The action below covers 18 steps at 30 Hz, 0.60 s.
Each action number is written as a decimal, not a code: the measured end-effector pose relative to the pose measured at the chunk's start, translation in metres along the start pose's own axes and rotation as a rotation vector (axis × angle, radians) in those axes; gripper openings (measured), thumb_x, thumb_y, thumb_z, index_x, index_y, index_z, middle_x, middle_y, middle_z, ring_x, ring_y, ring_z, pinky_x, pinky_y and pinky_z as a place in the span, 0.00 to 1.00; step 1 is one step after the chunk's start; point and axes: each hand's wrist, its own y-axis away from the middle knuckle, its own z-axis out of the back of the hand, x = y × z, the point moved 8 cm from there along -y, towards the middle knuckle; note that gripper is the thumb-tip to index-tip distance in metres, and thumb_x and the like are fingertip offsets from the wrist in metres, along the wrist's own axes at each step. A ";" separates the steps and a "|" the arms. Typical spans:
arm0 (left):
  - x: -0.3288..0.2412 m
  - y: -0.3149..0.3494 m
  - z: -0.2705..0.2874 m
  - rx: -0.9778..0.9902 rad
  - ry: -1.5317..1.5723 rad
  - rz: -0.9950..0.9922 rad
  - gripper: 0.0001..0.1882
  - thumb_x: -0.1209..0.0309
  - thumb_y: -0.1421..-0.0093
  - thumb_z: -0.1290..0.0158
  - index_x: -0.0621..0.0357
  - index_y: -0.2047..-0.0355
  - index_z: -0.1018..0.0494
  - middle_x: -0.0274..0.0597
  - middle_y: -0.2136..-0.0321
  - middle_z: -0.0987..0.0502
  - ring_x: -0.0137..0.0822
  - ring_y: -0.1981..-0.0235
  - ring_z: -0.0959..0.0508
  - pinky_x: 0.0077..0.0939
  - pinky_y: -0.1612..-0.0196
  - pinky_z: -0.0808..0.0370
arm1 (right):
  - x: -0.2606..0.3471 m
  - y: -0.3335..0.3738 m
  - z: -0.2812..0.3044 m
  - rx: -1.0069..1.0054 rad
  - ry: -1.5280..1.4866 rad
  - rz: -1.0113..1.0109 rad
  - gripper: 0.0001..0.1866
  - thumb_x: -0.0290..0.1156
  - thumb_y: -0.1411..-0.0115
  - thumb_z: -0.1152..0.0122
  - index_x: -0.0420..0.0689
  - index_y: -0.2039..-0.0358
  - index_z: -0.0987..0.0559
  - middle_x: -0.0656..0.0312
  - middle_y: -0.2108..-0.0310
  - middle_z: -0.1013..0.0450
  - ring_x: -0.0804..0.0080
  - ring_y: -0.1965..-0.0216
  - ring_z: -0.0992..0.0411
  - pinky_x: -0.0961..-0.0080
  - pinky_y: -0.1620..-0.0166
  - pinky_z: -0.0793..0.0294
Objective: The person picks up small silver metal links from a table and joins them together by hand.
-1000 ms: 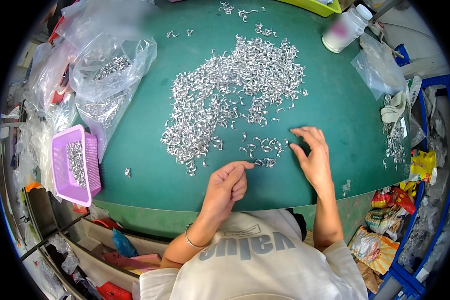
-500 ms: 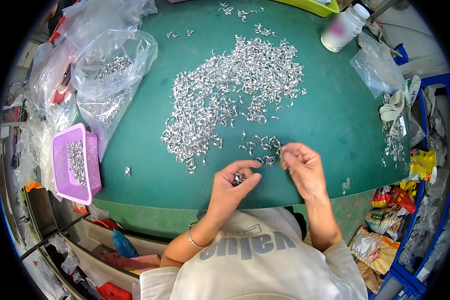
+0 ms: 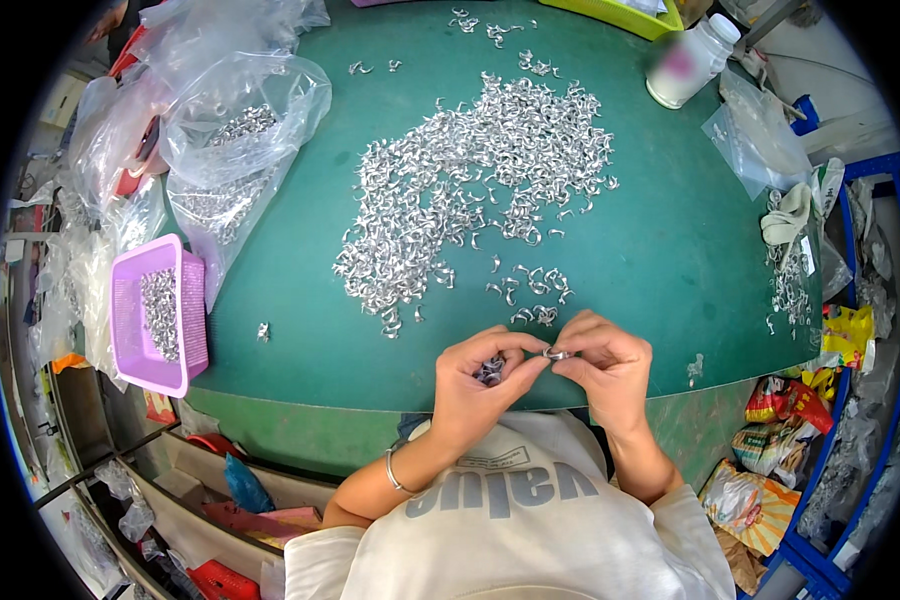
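Hands meeting at lower centre of the frame, our right hand [image 3: 610, 365] and left hand [image 3: 475, 385] pinching one small metal clip [image 3: 556, 354] in a closed fingertip grip, left palm cupping more clips [image 3: 490, 371], clip pile [image 3: 470, 185] on the green counter [image 3: 670, 250] above.

1 purple basket [image 3: 160, 312], 1 white bottle [image 3: 692, 62], 2 hands [image 3: 480, 385]

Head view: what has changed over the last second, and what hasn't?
The right hand left the small clips on the mat, came back toward the body and met the left hand; both now pinch one metal clip between their fingers. The left hand also cups a few clips. The big clip pile, purple basket and bags stayed put.
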 end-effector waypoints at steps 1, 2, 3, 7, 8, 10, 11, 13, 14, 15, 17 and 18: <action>-0.001 0.001 0.000 0.008 0.012 0.009 0.07 0.84 0.54 0.45 0.66 0.72 0.26 0.29 0.84 0.35 0.17 0.82 0.39 0.11 0.79 0.43 | 0.008 0.000 -0.002 0.003 0.074 0.047 0.11 0.12 0.61 0.37 0.34 0.74 0.24 0.56 0.73 0.28 0.70 0.71 0.31 0.79 0.68 0.32; -0.001 0.002 -0.001 0.016 0.023 0.018 0.07 0.84 0.54 0.45 0.66 0.72 0.26 0.29 0.84 0.35 0.17 0.82 0.39 0.11 0.79 0.43 | 0.015 0.000 -0.004 0.007 0.147 0.094 0.11 0.12 0.62 0.37 0.34 0.75 0.24 0.56 0.73 0.28 0.70 0.71 0.32 0.79 0.69 0.32; -0.003 0.002 -0.001 0.021 0.024 0.011 0.07 0.84 0.54 0.46 0.66 0.72 0.26 0.29 0.84 0.35 0.17 0.82 0.39 0.11 0.79 0.42 | 0.020 0.000 -0.006 -0.001 0.168 0.126 0.11 0.12 0.63 0.36 0.34 0.75 0.24 0.56 0.74 0.28 0.70 0.72 0.32 0.79 0.70 0.32; -0.008 0.004 -0.003 0.036 0.034 0.005 0.07 0.84 0.54 0.47 0.66 0.72 0.27 0.29 0.84 0.35 0.17 0.81 0.38 0.11 0.78 0.42 | 0.027 0.003 -0.006 -0.014 0.211 0.201 0.11 0.14 0.63 0.35 0.34 0.75 0.24 0.57 0.75 0.28 0.71 0.72 0.33 0.79 0.71 0.33; -0.008 0.004 -0.003 0.037 0.038 0.010 0.07 0.85 0.54 0.47 0.66 0.73 0.27 0.29 0.84 0.35 0.17 0.81 0.38 0.11 0.78 0.41 | 0.026 0.003 -0.005 -0.012 0.210 0.206 0.12 0.15 0.63 0.34 0.34 0.75 0.24 0.57 0.75 0.28 0.71 0.73 0.33 0.79 0.71 0.33; -0.007 0.005 -0.005 0.038 0.079 0.013 0.05 0.82 0.52 0.47 0.64 0.72 0.27 0.27 0.84 0.37 0.17 0.82 0.40 0.11 0.80 0.44 | 0.022 0.004 -0.004 -0.002 0.176 0.192 0.11 0.15 0.62 0.34 0.34 0.74 0.25 0.57 0.75 0.28 0.72 0.73 0.33 0.80 0.70 0.34; -0.006 0.005 -0.007 0.043 0.102 0.015 0.05 0.81 0.52 0.47 0.63 0.72 0.27 0.26 0.85 0.38 0.16 0.83 0.41 0.11 0.81 0.45 | 0.021 0.004 -0.004 -0.001 0.161 0.185 0.11 0.16 0.62 0.34 0.35 0.74 0.25 0.57 0.75 0.28 0.72 0.73 0.33 0.81 0.70 0.34; 0.016 0.008 -0.014 0.131 0.340 0.344 0.04 0.79 0.49 0.49 0.63 0.71 0.29 0.26 0.85 0.39 0.16 0.84 0.42 0.11 0.82 0.47 | 0.012 0.005 -0.006 0.051 0.145 0.077 0.10 0.16 0.59 0.36 0.35 0.74 0.25 0.58 0.75 0.28 0.73 0.73 0.33 0.82 0.69 0.35; 0.024 0.012 -0.017 0.174 0.457 0.509 0.04 0.77 0.48 0.50 0.63 0.71 0.30 0.26 0.85 0.39 0.16 0.84 0.42 0.11 0.83 0.48 | 0.007 0.005 -0.008 0.077 0.135 0.023 0.09 0.17 0.58 0.37 0.35 0.74 0.25 0.58 0.75 0.28 0.73 0.73 0.33 0.82 0.69 0.35; 0.030 0.013 -0.018 0.183 0.572 0.580 0.04 0.77 0.47 0.52 0.63 0.71 0.31 0.27 0.84 0.39 0.17 0.84 0.43 0.11 0.83 0.48 | 0.002 0.005 -0.003 0.034 0.120 -0.032 0.08 0.17 0.56 0.38 0.35 0.74 0.25 0.59 0.75 0.28 0.74 0.73 0.33 0.82 0.69 0.35; 0.046 0.017 -0.021 0.204 0.803 0.722 0.04 0.75 0.45 0.55 0.63 0.70 0.32 0.29 0.83 0.39 0.18 0.85 0.44 0.12 0.84 0.50 | -0.010 0.006 0.010 -0.057 0.092 -0.140 0.05 0.17 0.54 0.40 0.36 0.74 0.25 0.60 0.75 0.28 0.75 0.73 0.34 0.81 0.69 0.35; 0.047 0.017 -0.019 0.194 0.875 0.723 0.05 0.75 0.46 0.56 0.63 0.71 0.33 0.31 0.82 0.40 0.19 0.84 0.44 0.12 0.85 0.50 | -0.019 0.007 0.025 -0.189 0.180 -0.175 0.05 0.18 0.53 0.42 0.37 0.73 0.25 0.60 0.74 0.28 0.74 0.73 0.35 0.79 0.69 0.35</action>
